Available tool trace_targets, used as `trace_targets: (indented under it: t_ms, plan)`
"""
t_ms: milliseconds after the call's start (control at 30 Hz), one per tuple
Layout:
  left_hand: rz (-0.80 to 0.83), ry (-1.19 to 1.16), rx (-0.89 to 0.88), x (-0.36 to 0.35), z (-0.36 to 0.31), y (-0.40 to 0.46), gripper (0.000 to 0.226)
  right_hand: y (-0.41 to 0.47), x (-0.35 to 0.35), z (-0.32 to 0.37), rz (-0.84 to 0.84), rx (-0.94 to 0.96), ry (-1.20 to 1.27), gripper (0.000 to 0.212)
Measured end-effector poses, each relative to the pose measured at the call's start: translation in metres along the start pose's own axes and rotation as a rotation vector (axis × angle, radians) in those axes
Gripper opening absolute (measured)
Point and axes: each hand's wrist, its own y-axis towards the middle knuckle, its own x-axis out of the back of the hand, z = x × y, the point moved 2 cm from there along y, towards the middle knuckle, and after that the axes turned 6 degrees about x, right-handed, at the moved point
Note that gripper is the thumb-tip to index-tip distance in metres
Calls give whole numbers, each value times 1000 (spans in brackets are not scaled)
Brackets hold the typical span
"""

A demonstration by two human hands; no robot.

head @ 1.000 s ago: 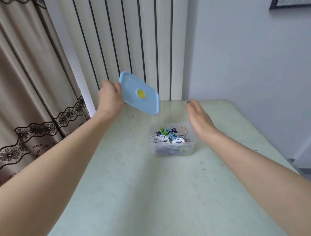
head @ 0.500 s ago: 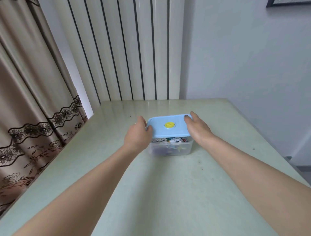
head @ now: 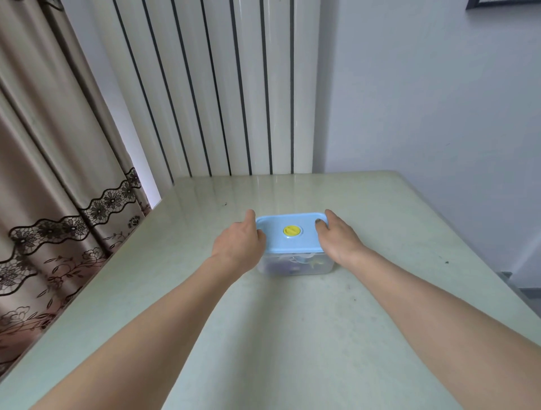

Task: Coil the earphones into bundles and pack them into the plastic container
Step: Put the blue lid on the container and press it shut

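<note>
Pale green-grey table, glossy, a few dark specks, fills lower frame; white ribbed radiator panel with dark vertical gaps stands behind its far edge; plain light grey wall to the right, corner of a dark picture frame at top right; beige curtain with black lace floral trim at left; soft daylight strip between curtain and radiator.
</note>
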Motion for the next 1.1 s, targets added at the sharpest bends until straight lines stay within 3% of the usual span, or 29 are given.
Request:
trace_targets:
  t_ms: [233, 600, 767, 1000, 1100]
  plan:
    - [41, 93, -20, -5, -5, 1, 26, 2, 4, 1, -25, -2, -25, 46]
    - [93, 147, 27, -9, -8, 1, 7, 2, 7, -3, -39, -12, 13, 41]
    - [69, 51, -7, -11, -13, -2, 25, -4, 0, -1, -40, 9, -77, 43]
    - [114, -88, 20, -13, -6, -1, 29, -2, -2, -4, 22, -35, -27, 46]
    - [131, -88, 39, -6, -6, 8, 19, -4, -1, -1, 53, -67, -38, 48]
